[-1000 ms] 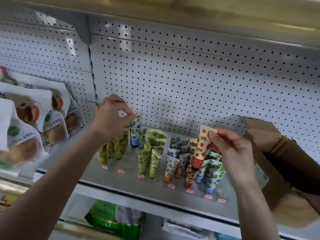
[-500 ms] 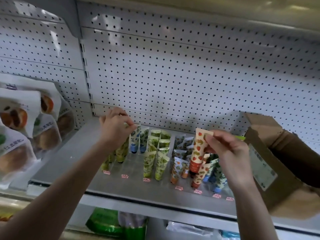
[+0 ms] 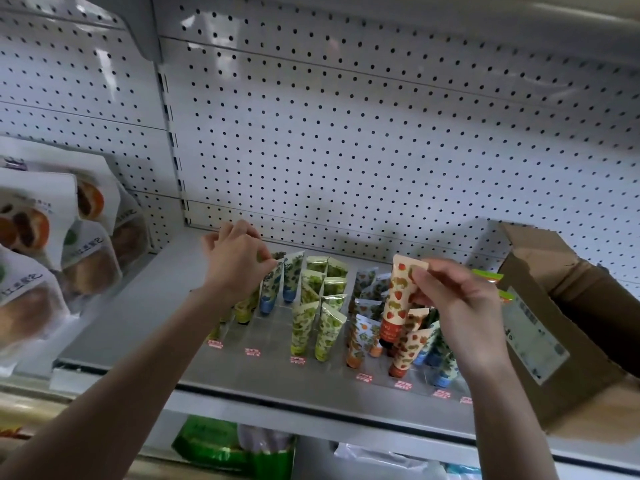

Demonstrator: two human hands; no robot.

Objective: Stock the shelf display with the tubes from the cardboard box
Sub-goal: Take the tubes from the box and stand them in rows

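Rows of small printed tubes stand cap-down on the grey shelf (image 3: 138, 327): olive, blue-capped, green (image 3: 304, 323), orange (image 3: 360, 337), strawberry-print and blue at the right. My left hand (image 3: 235, 265) pinches the crimped top of a blue-capped tube (image 3: 272, 289) standing at the back of its row. My right hand (image 3: 460, 306) holds a strawberry-print tube (image 3: 398, 296) by its top, upright above the strawberry row (image 3: 408, 348). The open cardboard box (image 3: 540, 320) sits on the shelf's right end, just behind my right hand.
White bags of baked goods (image 3: 34, 237) fill the neighbouring shelf at left. A perforated white back panel (image 3: 346, 133) rises behind the tubes. Red price tags (image 3: 298, 360) line the shelf front. Green packages (image 3: 214, 441) lie on the shelf below.
My left hand has lowered with the blue-capped tube toward the back of its row. My right hand has brought the strawberry tube down a little over its row.
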